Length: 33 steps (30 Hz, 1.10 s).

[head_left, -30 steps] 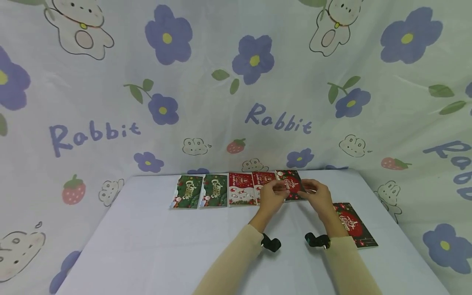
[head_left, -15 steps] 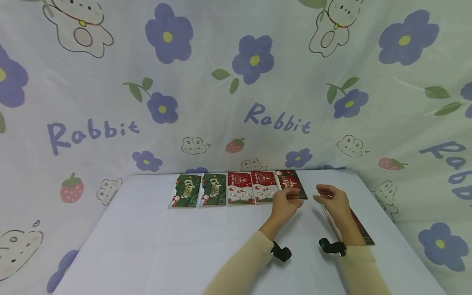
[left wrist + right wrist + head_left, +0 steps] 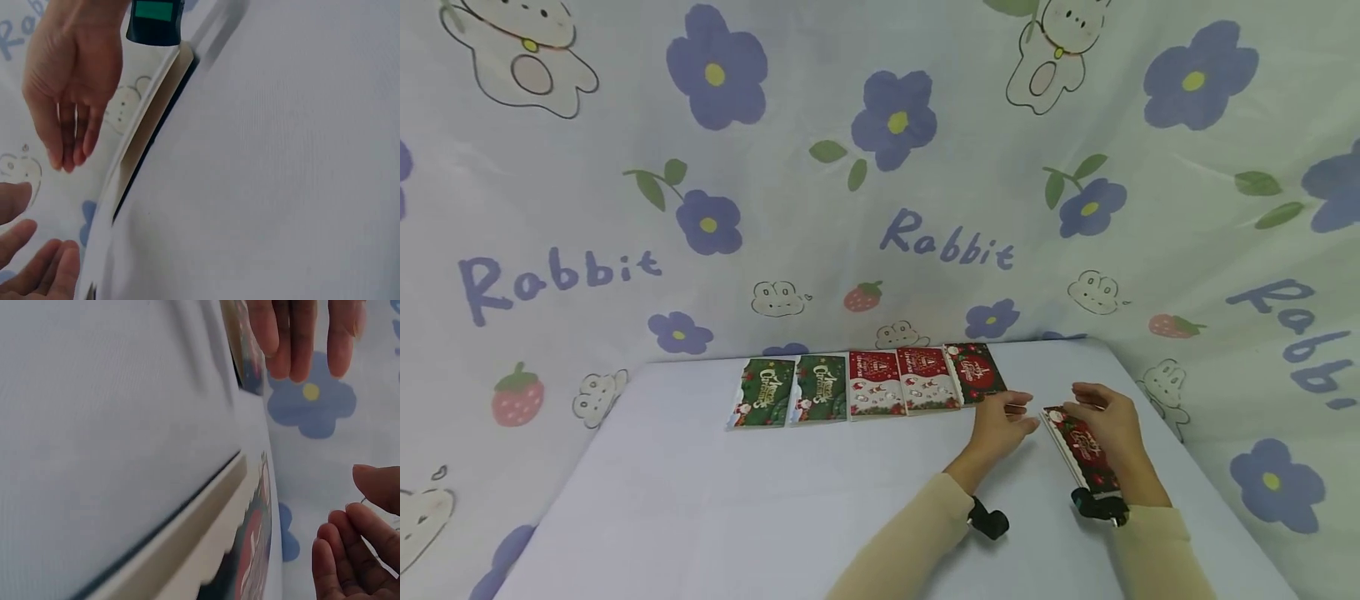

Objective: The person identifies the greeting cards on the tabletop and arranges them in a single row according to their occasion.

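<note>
Both hands hover near the table's right side, holding nothing. My left hand (image 3: 1000,425) is just in front of a dark Christmas card with a red circle (image 3: 976,372), fingers loosely extended to the right. My right hand (image 3: 1114,429) hangs over a second dark Christmas card (image 3: 1081,450), hiding its right part; the right wrist view shows that card's thick pale edge (image 3: 194,534) below the fingers (image 3: 359,550). In the left wrist view, a gap parts the right hand (image 3: 75,75) from this card (image 3: 156,112).
Leftward along the back of the white table (image 3: 760,517) lie two red-and-white cards (image 3: 877,385) and two green Christmas cards (image 3: 765,392) in a row. A patterned cloth (image 3: 820,233) rises right behind the table.
Both hands have let go of the dark card at the row's right end, which stays lying there. They have moved right and nearer, the right hand coming over the separate dark card.
</note>
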Tool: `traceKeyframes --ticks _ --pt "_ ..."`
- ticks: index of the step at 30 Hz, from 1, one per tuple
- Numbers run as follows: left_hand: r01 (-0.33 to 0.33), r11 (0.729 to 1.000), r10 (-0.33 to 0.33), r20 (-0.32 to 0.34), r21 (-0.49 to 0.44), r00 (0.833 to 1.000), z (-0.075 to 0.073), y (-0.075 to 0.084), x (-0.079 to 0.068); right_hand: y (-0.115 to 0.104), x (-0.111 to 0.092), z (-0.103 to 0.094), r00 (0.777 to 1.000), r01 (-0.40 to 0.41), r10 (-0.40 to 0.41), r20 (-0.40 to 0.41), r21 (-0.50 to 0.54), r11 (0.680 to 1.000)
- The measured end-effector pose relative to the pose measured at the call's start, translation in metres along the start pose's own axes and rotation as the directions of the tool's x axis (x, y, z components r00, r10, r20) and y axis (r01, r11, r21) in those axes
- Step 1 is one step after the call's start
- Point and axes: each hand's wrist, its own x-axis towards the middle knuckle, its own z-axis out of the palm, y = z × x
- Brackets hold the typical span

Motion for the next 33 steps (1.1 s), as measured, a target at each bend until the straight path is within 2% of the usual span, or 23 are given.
traceKeyframes --ticks 4,11,19,27,33 --pt "0.022 0.999 -0.023 0.034 0.046 0.999 0.009 -0.001 -0.001 0.008 0.001 -0.007 0.999 -0.035 0.035 -0.020 -0.025 0.999" --pt "0.066 0.986 -0.074 0.049 0.152 0.996 0.019 -0.001 -0.001 0.021 0.005 -0.015 0.995 -0.098 0.096 -0.040 -0.045 0.994" --pt "0.055 0.971 -0.076 0.084 0.233 0.994 0.025 -0.001 0.001 0.032 0.011 -0.019 0.985 -0.155 0.150 -0.079 -0.063 0.986" --pt "0.062 0.962 -0.094 0.110 0.266 0.989 0.027 0.000 0.003 0.033 0.016 -0.019 0.978 -0.209 0.207 -0.032 -0.099 0.973" --pt "0.070 0.951 -0.111 0.120 0.301 0.986 0.029 0.000 0.006 0.033 0.021 -0.020 0.978 -0.206 0.207 -0.008 -0.130 0.970"
